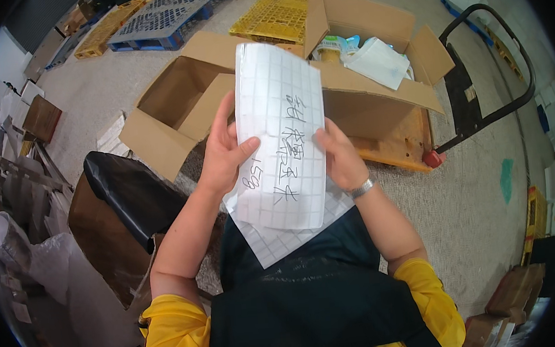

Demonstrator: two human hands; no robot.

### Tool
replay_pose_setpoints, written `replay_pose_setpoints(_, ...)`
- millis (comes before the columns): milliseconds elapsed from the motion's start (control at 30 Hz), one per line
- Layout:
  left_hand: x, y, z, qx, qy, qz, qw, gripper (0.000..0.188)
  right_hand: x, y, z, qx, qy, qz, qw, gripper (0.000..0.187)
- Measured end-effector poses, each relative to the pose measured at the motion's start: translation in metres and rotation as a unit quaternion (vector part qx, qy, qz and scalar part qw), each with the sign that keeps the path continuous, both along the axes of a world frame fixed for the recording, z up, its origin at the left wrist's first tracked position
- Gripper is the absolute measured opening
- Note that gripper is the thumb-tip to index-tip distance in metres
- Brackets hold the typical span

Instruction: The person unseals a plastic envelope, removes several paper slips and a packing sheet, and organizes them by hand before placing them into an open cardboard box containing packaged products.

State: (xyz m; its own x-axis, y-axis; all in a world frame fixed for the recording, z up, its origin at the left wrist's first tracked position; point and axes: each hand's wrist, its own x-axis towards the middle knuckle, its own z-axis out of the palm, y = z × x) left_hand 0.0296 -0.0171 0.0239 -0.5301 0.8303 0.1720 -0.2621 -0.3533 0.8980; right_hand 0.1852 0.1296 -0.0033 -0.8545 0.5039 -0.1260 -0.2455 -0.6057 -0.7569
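Observation:
Both of my hands hold a stack of white grid-lined paper sheets [277, 167] in front of my body, its upper end bent and its face marked with dark handwriting. My left hand [228, 148] grips the left edge, thumb on top and fingers behind. On the right edge, my right hand [341, 155] holds it the same way, a metal watch band at the wrist. Beneath the stack, another grid-lined sheet [263, 245] lies at a slant over my dark apron [299, 289]. What the fingers touch behind the stack is hidden.
An open cardboard box [173, 93] stands ahead on the left. Ahead right, another open box [377, 110] with packets and white paper sits on an orange cart [400, 154] with a black handle [524, 89]. Blue [168, 22] and yellow pallets [271, 11] lie beyond. Black plastic sheeting [135, 191] is at left.

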Motion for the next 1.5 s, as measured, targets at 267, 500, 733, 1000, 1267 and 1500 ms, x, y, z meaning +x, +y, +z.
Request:
replay_pose_setpoints(267, -0.015, 0.009, -0.014, -0.125, 0.117, -0.007, 0.985, 0.050, 0.025, 0.052, 0.021, 0.069, 0.126, -0.131, 0.981, 0.034)
replay_pose_setpoints(500, 0.049, -0.018, -0.062, -0.299, 0.688, -0.015, 0.661, 0.095, 0.107, 0.122, -0.018, -0.125, 0.440, -0.017, 0.889, 0.054)
replay_pose_setpoints(733, 0.076, -0.012, -0.047, -0.408, 0.732, -0.067, 0.542, 0.083, 0.123, 0.102, -0.051, -0.192, 0.378, -0.097, 0.901, 0.059)
replay_pose_setpoints(1000, 0.036, -0.023, -0.003, -0.364, 0.506, -0.163, 0.765, 0.022, 0.124, 0.082, -0.054, -0.182, 0.367, -0.119, 0.904, 0.044)
replay_pose_setpoints(1267, -0.025, -0.043, -0.038, -0.249, 0.014, 0.000, 0.969, 0.026, 0.120, 0.080, -0.060, -0.226, 0.375, -0.055, 0.897, 0.078)
replay_pose_setpoints(1500, -0.026, -0.041, -0.059, -0.306, 0.078, -0.009, 0.949, 0.030, 0.119, 0.082, -0.067, -0.209, 0.381, -0.030, 0.900, 0.070)
